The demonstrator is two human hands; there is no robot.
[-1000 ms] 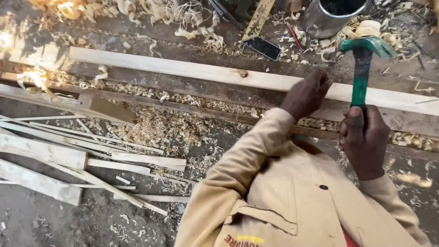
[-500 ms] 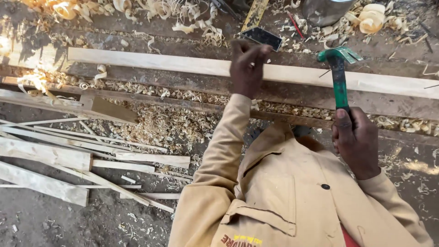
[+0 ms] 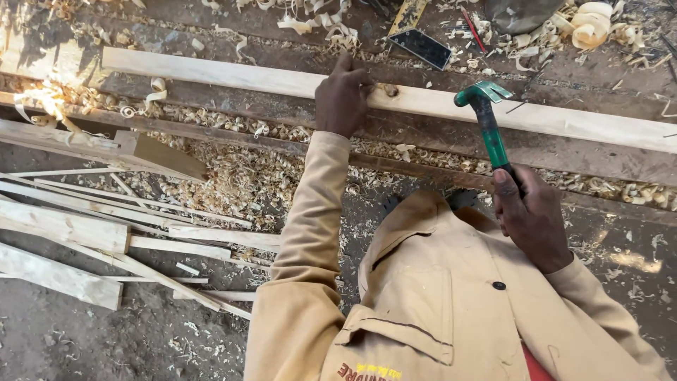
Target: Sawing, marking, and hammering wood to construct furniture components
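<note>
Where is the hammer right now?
In the head view, the green hammer is right of centre, held in the right hand, its head just over the long pale plank.

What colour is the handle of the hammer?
Green; the hammer shows clearly in the head view, gripped by the right hand.

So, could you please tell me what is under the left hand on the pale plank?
The left hand presses on the long pale plank, beside a dark knot. Anything pinched under its fingers is hidden.
</note>
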